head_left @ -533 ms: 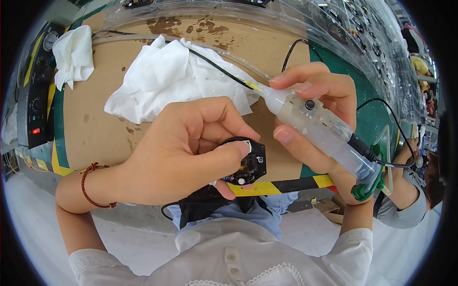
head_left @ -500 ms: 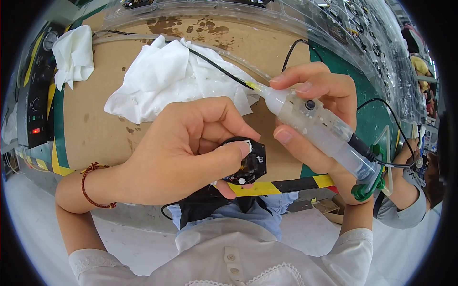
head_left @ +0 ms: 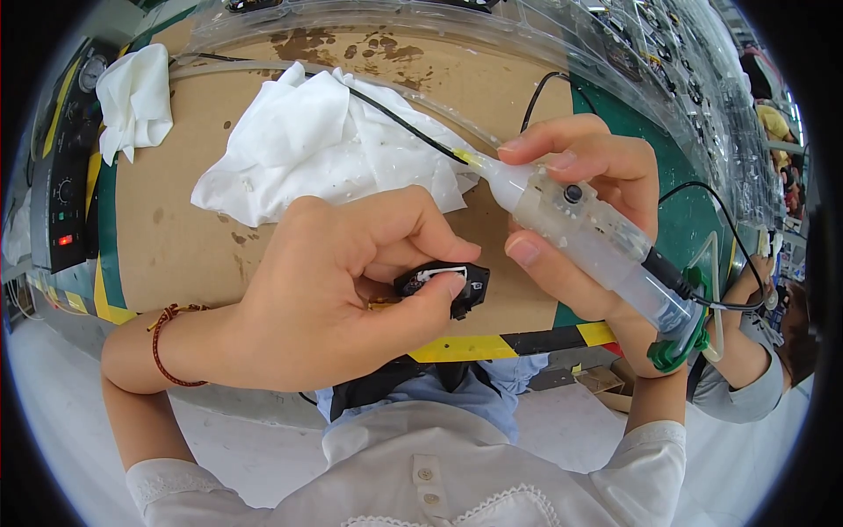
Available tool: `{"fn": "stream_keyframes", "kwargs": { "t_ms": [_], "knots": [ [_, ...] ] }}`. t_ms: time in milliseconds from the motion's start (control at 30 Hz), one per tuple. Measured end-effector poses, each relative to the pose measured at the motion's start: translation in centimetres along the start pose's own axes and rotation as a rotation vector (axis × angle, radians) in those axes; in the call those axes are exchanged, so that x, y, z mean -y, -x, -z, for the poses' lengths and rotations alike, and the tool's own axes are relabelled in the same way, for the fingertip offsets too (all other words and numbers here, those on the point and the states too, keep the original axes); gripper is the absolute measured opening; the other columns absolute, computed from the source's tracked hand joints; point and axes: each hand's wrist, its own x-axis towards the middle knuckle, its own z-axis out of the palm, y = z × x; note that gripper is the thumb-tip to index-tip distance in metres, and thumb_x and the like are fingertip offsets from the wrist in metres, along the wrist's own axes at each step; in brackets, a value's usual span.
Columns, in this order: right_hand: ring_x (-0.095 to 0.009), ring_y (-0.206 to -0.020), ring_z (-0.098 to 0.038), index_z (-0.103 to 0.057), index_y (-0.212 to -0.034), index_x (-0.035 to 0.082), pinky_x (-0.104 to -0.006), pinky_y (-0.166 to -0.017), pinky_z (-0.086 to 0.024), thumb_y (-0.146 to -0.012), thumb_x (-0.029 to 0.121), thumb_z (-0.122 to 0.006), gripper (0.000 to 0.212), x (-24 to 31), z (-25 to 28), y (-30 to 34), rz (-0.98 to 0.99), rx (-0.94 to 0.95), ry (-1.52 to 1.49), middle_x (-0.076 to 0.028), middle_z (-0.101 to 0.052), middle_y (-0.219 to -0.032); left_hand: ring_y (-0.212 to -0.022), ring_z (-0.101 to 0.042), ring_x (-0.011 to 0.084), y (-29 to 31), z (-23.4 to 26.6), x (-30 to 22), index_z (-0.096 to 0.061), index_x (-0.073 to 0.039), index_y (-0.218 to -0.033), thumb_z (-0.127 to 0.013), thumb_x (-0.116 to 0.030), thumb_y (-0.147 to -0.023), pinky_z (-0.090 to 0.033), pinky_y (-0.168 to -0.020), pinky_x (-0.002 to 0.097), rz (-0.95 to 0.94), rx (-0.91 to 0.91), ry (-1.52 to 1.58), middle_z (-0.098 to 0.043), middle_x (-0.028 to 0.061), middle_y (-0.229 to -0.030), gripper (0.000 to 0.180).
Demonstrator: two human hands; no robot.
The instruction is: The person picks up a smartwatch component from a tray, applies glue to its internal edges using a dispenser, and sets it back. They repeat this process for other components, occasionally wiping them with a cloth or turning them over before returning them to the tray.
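Clock directions are taken from the part in the left hand. Nearest, at six o'clock, is the person's white shirt (head_left: 421, 492), then blue trousers (head_left: 518, 373) at five, under the table's yellow-and-black tape (head_left: 461, 350).

Over that edge the left hand (head_left: 351, 281) comes in from nine o'clock, a red cord bracelet (head_left: 156, 356) on its wrist. Its fingers are curled and gripping the part (head_left: 475, 292), a small black piece with a white strip; the thumb presses on top, the index fingertip is at the far edge. The part is held above the brown board (head_left: 180, 255), tilted.

At two o'clock the right hand (head_left: 634, 180) is closed around the tool (head_left: 584, 224), a clear, thick pen with a black button and a green clip (head_left: 672, 353) at its near end. Its yellow tip points to ten, well apart from the part. A black cord (head_left: 399, 120) reaches that tip; whether it joins there I cannot tell.

Farther, a crumpled white cloth (head_left: 290, 149) lies at eleven. At ten are a black control box (head_left: 66, 176), lit red, and a smaller cloth (head_left: 138, 97). Clear trays (head_left: 351, 18) line the far edge at twelve. Another person's arm (head_left: 742, 356) shows at three.
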Motion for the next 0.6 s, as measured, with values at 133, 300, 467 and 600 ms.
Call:
{"fn": "stream_keyframes", "kwargs": {
  "t_ms": [133,300,467,600],
  "knots": [
    [-0.016,-0.081,-0.053,-0.037,-0.105,0.010,-0.0257,-0.066,-0.046,-0.072,0.007,-0.069,0.046,-0.35,0.06,0.00,0.038,0.014,0.030,-0.020,-0.049,-0.108,-0.089,-0.059,0.0115,0.05,0.08,0.01,-0.048,0.006,-0.098,-0.049,0.005,-0.084,-0.054,-0.069,0.0221,0.012,0.000,-0.046,-0.062,0.0173,-0.100,0.013],
    [-0.017,-0.083,-0.052,-0.038,-0.105,0.009,-0.0263,-0.068,-0.045,-0.071,0.006,-0.067,0.045,-0.20,0.05,0.16,0.031,0.005,0.026,-0.020,-0.050,-0.107,-0.087,-0.059,0.0112,0.18,-0.10,-0.03,-0.049,0.006,-0.097,-0.049,0.006,-0.084,-0.054,-0.068,0.0220,0.005,-0.016,-0.052,-0.062,0.0179,-0.099,0.013],
    [-0.018,-0.093,-0.051,-0.042,-0.105,0.006,-0.0287,-0.076,-0.045,-0.071,0.001,-0.066,0.042,0.24,0.17,0.09,0.058,-0.005,0.009,-0.016,-0.050,-0.106,-0.086,-0.060,0.0116,0.25,-0.43,0.32,-0.048,0.006,-0.097,-0.048,0.006,-0.084,-0.054,-0.067,0.0223,-0.072,-0.013,-0.049,-0.062,0.0182,-0.099,0.012],
    [-0.017,-0.097,-0.052,-0.046,-0.106,0.005,-0.0284,-0.077,-0.046,-0.071,-0.003,-0.065,0.040,-0.04,0.01,0.05,0.066,-0.023,-0.037,-0.013,-0.049,-0.107,-0.069,-0.055,0.0039,-0.02,-0.66,0.63,-0.052,0.006,-0.095,-0.054,-0.002,-0.083,-0.047,-0.053,0.0180,-0.138,-0.106,0.113,-0.063,0.0074,-0.079,0.014]
  ]
}}
